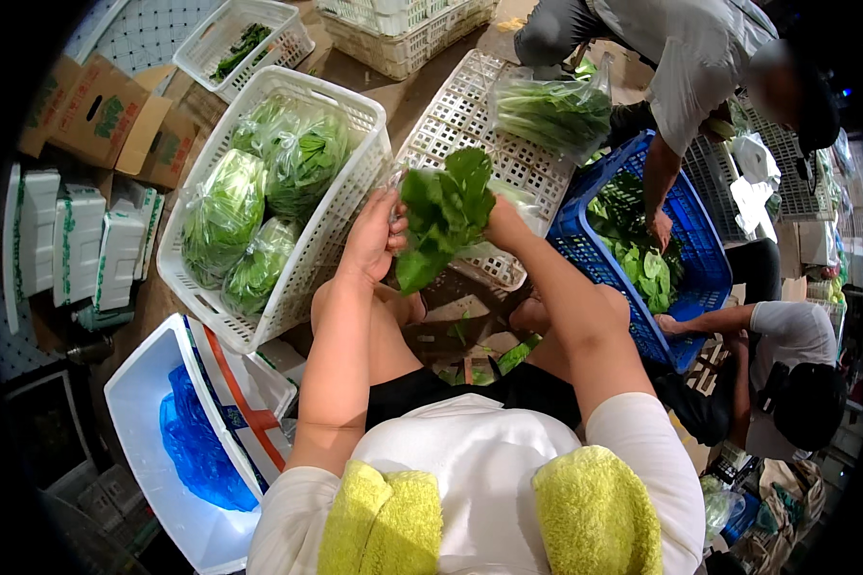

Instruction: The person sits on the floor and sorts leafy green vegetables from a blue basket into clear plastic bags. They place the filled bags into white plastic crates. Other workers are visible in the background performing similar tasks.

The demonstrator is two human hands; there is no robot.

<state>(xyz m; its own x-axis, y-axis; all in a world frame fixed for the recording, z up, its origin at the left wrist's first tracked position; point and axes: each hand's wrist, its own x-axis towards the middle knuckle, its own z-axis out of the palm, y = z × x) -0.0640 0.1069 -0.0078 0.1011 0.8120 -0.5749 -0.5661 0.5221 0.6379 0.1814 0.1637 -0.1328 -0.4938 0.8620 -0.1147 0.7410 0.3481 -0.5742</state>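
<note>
Between my hands is a bunch of leafy greens [446,212], its broad leaves towards my left side. My right hand [507,223] grips the bunch near its paler stalk end. The fingers of my left hand [377,233] are curled around clear plastic film [392,180] just left of the leaves. Beyond my right hand, a bagged bunch with pale stalks [521,201] lies on an overturned white plastic crate [446,122]. A larger clear bag of long-stemmed greens [550,111] rests farther back on the same crate.
A white crate [309,287] with several bagged greens stands left; below it, a foam box [140,431] holds blue plastic film [198,445]. At right, a blue crate [705,266] contains loose greens; two people reach to it. Leaf scraps [518,352] lie between my legs.
</note>
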